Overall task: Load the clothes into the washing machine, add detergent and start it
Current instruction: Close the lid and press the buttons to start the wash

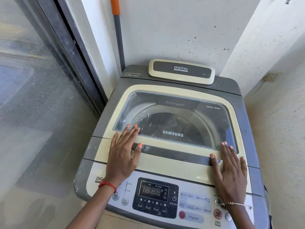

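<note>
Both hands down flat on the washing machine (247, 90) lid (165, 164), palms down, fingers straight and slightly spread, gripping nothing.

Left hand (123, 156): on the lid's front-left corner, fingertips reaching onto the edge of the glass window (189, 113), thumb on the left end of the dark handle strip (175, 153). Red thread (107, 185) on that wrist.

Right hand (231, 172): on the front-right corner, thumb touching the right end of the same strip, fingertips at the window's lower right edge. Thin bracelet (234, 203) on that wrist.

Lid is closed. Through the glass we see dark clothes (181, 124) in the drum, lying between and beyond the two hands. We can't count the pieces. "Detergent" label (175, 104) shows at the window's far side.

Control panel (156, 195) sits on the near side of the lid, under both wrists; display (153, 190) reads 18:88. Start/Pause button (217, 214) is just beside the right wrist, untouched.

Count: two hands, one machine, one lid. One pole (118, 30) with an orange grip leans in the corner behind.
</note>
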Action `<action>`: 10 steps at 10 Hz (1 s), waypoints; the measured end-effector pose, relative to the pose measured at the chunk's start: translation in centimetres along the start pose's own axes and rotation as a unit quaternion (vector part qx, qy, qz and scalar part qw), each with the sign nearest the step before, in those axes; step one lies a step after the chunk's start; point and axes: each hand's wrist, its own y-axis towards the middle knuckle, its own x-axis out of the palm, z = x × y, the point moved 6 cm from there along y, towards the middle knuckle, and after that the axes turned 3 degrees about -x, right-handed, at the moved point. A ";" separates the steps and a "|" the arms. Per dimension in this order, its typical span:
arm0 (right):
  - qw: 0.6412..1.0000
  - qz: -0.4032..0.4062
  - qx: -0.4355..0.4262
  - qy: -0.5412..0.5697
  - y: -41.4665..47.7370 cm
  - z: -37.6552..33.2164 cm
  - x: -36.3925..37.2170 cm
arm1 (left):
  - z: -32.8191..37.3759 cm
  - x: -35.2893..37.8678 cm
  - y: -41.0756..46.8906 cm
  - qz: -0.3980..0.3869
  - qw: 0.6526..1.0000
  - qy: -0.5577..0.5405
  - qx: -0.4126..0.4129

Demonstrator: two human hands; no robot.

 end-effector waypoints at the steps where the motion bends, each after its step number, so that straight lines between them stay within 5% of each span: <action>1: 1.000 0.000 -0.001 0.000 0.0 0.0 0.0 | 0.0 0.0 -0.1 0.000 1.000 -0.002 0.000; 10: 1.000 -0.004 -0.001 -0.001 0.0 0.0 0.0 | -0.1 0.0 -0.1 0.001 1.000 -0.002 0.000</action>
